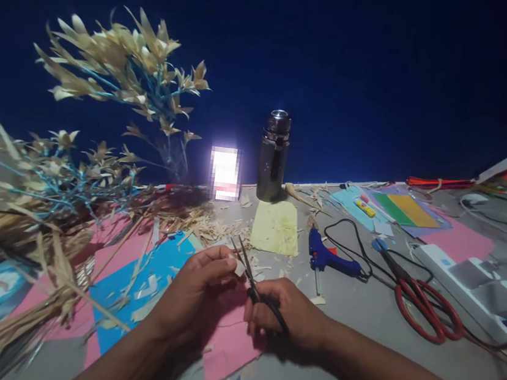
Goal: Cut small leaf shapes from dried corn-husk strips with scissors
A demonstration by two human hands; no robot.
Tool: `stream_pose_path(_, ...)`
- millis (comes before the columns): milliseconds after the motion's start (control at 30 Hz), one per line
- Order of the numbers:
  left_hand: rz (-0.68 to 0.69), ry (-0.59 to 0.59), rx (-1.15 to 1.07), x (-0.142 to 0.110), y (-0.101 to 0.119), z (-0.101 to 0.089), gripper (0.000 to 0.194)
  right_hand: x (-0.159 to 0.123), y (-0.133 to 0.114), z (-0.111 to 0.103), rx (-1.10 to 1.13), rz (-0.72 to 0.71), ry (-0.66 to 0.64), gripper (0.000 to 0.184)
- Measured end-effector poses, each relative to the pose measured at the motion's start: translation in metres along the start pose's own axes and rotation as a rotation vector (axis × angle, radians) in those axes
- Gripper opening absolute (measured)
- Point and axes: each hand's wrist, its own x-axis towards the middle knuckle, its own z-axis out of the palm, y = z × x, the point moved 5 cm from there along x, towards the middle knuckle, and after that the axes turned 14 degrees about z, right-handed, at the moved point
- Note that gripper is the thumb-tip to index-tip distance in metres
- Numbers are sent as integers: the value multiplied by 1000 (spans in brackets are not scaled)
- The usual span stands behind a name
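My right hand (282, 311) is closed around a pair of dark scissors (248, 271), whose blades point up and away from me, a little apart. Fingers pinched, my left hand (208, 277) holds a small pale piece of dried husk (240, 267) right beside the blades. Whether the blades touch the piece I cannot tell. Below both hands lies a pink sheet (230, 360) with a few scraps on it. A yellow sheet (275, 226) is just beyond the scissors, and a blue glue gun (332, 258) rests to the right of it.
Dried flowers on blue stems (125, 69) rise at the left, above husk strips and a blue sheet (131, 280). A dark flask (272, 161) stands at the back near a bright, blurred-out screen (225, 173). Red-handled scissors (428, 310) and a white power strip (463, 290) lie right.
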Motion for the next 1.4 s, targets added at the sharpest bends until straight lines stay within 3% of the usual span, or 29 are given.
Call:
stream_pose_path(233,62,-43,57,1,4,0,20,0,6,-1,-72,-12,-9,33)
stream_pose_path(400,39,9,31,0,7,2,26,2,12,-1,-30,35,-22,41)
stream_pose_path(633,43,21,14,2,10,-2,24,6,14,0,15,50,-12,33)
stream_pose_path(767,21,48,-8,0,1,-8,21,6,8,-3,236,-3,87,21)
stream_pose_path(833,-29,50,-36,-2,-10,-8,21,3,3,-7,382,-63,173,28)
stream_pose_path(1000,-114,-26,-74,-7,-33,-2,20,0,-10,-8,502,-189,138,36)
stream_pose_path(1267,-158,-275,14,-6,-31,-2,12,-7,-13,-12,274,-100,103,22)
stream_pose_path(1400,-154,-289,132,-6,-29,-7,14,-10,-18,-15,262,-98,140,25)
